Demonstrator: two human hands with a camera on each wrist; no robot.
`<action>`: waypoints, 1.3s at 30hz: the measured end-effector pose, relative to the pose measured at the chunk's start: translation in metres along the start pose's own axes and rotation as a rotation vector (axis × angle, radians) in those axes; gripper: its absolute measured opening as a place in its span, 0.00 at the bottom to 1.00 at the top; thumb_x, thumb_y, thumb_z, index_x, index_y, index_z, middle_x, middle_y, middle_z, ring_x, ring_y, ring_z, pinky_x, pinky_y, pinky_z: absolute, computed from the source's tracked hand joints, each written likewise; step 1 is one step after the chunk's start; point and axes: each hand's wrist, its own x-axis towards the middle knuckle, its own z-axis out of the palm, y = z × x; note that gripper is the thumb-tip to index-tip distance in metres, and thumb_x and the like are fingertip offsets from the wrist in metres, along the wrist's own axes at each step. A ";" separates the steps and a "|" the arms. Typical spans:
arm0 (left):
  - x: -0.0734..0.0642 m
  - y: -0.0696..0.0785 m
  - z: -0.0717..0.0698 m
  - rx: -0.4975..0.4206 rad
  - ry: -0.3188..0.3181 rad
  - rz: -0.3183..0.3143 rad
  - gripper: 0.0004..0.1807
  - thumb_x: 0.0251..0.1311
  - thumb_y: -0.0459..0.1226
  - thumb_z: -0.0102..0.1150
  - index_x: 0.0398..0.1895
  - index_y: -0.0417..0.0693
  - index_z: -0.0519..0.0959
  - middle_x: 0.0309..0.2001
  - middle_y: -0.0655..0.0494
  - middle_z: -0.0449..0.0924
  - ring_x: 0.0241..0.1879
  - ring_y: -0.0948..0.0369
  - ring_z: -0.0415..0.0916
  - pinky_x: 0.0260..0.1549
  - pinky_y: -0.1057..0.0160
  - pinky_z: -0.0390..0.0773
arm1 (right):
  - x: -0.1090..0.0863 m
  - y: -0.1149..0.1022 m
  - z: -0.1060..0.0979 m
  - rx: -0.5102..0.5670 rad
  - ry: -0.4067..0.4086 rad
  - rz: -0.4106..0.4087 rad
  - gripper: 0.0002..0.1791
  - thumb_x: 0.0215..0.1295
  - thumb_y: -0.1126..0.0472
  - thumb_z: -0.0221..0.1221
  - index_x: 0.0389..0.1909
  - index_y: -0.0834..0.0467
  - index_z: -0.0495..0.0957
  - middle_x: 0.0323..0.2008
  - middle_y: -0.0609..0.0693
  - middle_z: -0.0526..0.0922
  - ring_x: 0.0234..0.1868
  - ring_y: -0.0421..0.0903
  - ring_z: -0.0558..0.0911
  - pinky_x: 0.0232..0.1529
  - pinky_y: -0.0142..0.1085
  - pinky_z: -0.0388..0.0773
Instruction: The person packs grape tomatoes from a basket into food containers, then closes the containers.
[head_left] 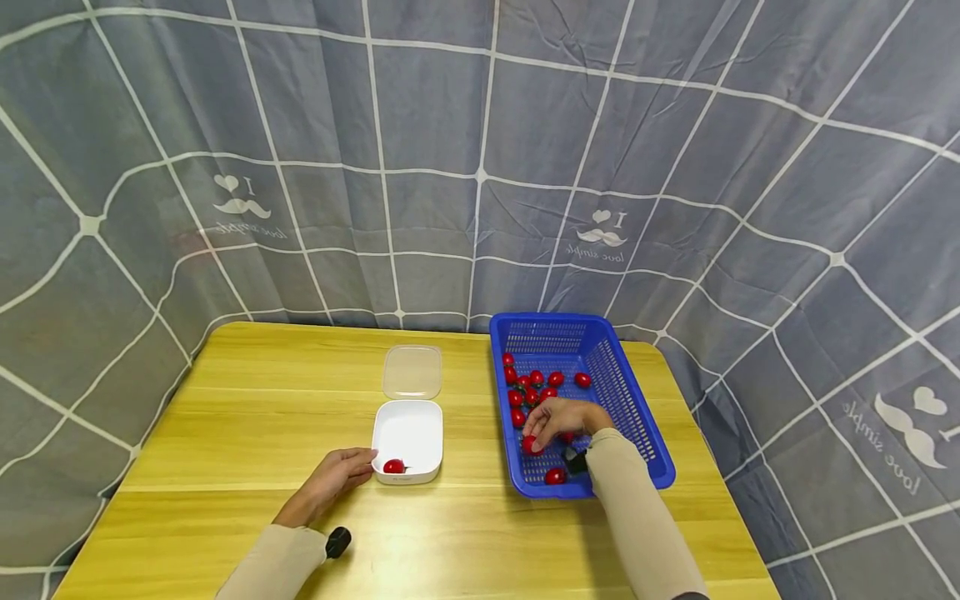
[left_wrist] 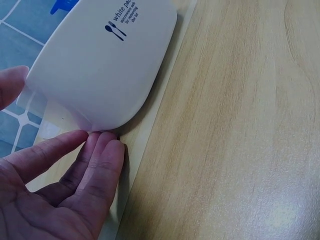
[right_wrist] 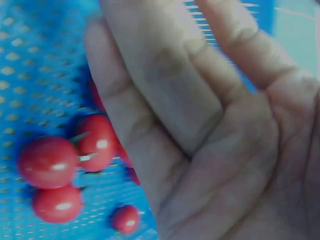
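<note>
At the white container [head_left: 408,435], my left hand [head_left: 337,482] holds the near left corner. In the left wrist view the thumb [left_wrist: 12,85] is at its upper edge and the fingertips lie low against its wall. One red cherry tomato [head_left: 393,467] lies inside, by the near wall. Over the blue basket [head_left: 630,392], my right hand [head_left: 566,417] pinches a cherry tomato [head_left: 532,445] between thumb and fingers. The right wrist view shows its palm with more tomatoes [right_wrist: 48,161] beside it; the pinched one is hidden there.
Behind the container lies its translucent lid [head_left: 412,372]. Several more cherry tomatoes [head_left: 531,397] are grouped along the basket's left side, and one [head_left: 555,476] sits near its front wall. A grey checked curtain [head_left: 435,208] hangs behind the wooden table [head_left: 247,400].
</note>
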 end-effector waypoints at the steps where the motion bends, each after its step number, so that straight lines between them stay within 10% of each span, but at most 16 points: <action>1: 0.000 0.000 0.000 0.001 -0.004 0.002 0.30 0.72 0.39 0.48 0.59 0.15 0.62 0.59 0.27 0.68 0.59 0.42 0.70 0.61 0.48 0.71 | -0.002 -0.003 -0.001 -0.006 0.030 -0.018 0.12 0.52 0.73 0.66 0.39 0.71 0.79 0.28 0.47 0.83 0.30 0.38 0.80 0.39 0.32 0.82; 15: -0.001 -0.001 0.002 -0.011 0.022 -0.020 0.29 0.71 0.39 0.48 0.61 0.17 0.62 0.61 0.27 0.66 0.60 0.42 0.69 0.61 0.50 0.71 | -0.013 -0.027 0.006 0.078 0.308 -0.085 0.18 0.57 0.69 0.66 0.46 0.74 0.76 0.31 0.50 0.80 0.31 0.44 0.82 0.48 0.49 0.82; 24: -0.002 0.001 0.002 -0.001 0.031 -0.023 0.28 0.71 0.38 0.48 0.60 0.17 0.63 0.60 0.28 0.67 0.60 0.42 0.69 0.62 0.49 0.70 | -0.012 -0.045 0.019 -0.002 0.487 -0.149 0.19 0.56 0.63 0.68 0.48 0.65 0.79 0.38 0.53 0.81 0.36 0.45 0.78 0.41 0.38 0.79; 39: 0.000 0.000 0.002 0.005 0.040 -0.028 0.29 0.71 0.40 0.49 0.59 0.18 0.64 0.59 0.30 0.69 0.57 0.45 0.71 0.61 0.49 0.71 | 0.012 -0.072 0.042 0.137 0.464 -0.235 0.20 0.54 0.67 0.68 0.48 0.68 0.77 0.40 0.57 0.80 0.33 0.42 0.80 0.40 0.38 0.83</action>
